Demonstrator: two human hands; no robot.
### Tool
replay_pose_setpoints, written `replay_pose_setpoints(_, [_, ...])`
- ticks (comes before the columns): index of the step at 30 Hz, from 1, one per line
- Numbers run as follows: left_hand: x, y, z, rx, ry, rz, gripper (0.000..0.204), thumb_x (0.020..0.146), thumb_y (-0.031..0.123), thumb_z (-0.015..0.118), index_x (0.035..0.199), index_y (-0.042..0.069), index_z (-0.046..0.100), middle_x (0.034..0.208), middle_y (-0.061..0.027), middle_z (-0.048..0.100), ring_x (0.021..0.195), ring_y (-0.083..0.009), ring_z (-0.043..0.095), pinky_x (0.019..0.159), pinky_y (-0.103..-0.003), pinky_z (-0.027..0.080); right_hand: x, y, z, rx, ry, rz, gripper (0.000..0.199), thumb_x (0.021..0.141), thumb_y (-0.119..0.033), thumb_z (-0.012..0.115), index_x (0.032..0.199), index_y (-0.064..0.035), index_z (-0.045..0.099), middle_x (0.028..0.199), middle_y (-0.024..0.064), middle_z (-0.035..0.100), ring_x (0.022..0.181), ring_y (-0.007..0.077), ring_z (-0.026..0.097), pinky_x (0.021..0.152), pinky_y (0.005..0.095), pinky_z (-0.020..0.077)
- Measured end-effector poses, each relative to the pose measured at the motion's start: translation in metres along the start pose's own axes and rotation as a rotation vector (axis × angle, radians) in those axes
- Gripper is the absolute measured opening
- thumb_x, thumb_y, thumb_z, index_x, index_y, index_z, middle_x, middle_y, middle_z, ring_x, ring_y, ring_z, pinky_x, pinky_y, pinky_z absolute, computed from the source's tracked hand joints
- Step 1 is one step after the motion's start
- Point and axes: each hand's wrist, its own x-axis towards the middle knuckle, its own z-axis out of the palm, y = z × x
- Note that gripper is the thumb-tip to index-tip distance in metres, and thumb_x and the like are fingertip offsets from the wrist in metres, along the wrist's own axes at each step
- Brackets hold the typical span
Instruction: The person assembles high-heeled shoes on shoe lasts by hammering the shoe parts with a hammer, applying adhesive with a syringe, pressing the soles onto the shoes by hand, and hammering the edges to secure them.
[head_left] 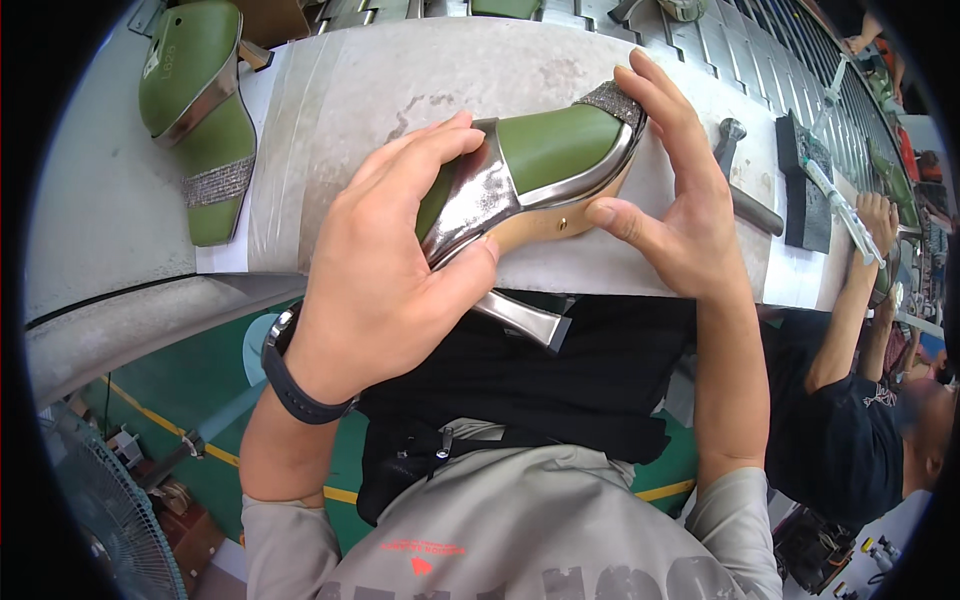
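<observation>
A high-heeled sandal [470,200] is held on its side over the front edge of the worktable. It sits on a green shoe last [560,145], with a shiny metallic band, a glittery toe strap, a tan sole and a metallic heel [525,320] pointing down toward me. My left hand [390,260] is closed round its rear part, fingers over the band and thumb against the sole side. At the toe end, my right hand [690,190] cups it, fingertips by the glittery strap and thumb at the sole edge.
A second sandal on a green last [205,120] lies at the far left. Right of my hands are a hammer [755,208], a dark block [803,180] and a white tube-like tool [845,212]. A slatted conveyor [740,50] runs behind. A co-worker [850,400] sits at right; a fan [105,510] stands lower left.
</observation>
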Motion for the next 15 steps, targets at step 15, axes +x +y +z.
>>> replay_pose_setpoints(15, [0.056, 0.005, 0.007, -0.031, -0.282, -0.035, 0.069, 0.083, 0.013, 0.087, 0.144, -0.004, 0.059, 0.125, -0.0155, 0.070, 0.110, -0.0246, 0.069, 0.101, -0.036, 0.054, 0.010, -0.038, -0.003, -0.064, -0.078, 0.128, 0.081, 0.077, -0.018, 0.086, 0.152, -0.0049, 0.057, 0.166, 0.0244, 0.044, 0.152, 0.0392, 0.046, 0.125, 0.0478, 0.0364])
